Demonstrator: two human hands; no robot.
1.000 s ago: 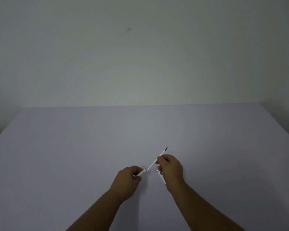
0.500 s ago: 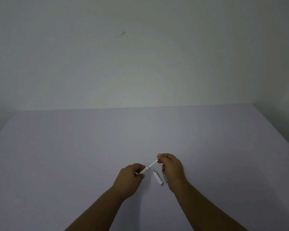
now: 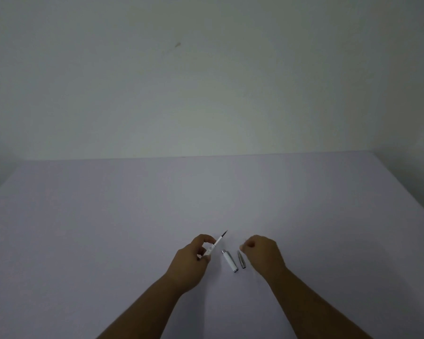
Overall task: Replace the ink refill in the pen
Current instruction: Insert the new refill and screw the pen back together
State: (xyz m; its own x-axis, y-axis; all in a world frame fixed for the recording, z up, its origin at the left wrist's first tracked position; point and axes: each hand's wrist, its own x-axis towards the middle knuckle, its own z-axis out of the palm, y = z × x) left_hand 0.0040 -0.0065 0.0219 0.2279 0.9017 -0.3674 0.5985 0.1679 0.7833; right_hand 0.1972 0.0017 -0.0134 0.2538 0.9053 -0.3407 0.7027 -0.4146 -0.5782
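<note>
My left hand (image 3: 191, 263) grips a thin white ink refill (image 3: 217, 242) that sticks up and to the right, its dark tip pointing away from me. A short white pen barrel piece (image 3: 229, 261) with a silver end lies on the table between my hands. Just right of it lies a small grey metal pen part (image 3: 241, 259). My right hand (image 3: 262, 253) hovers right of those parts with its fingers curled in; I see nothing in it.
A pale lilac table (image 3: 108, 216) fills the lower half of the view. A plain light wall (image 3: 206, 81) rises behind its far edge. The table's right edge slants down at the far right.
My right hand let go of the refill's tip and drew back to the right. My left hand keeps the refill, now showing its dark tip. The barrel and grey part lie uncovered.
</note>
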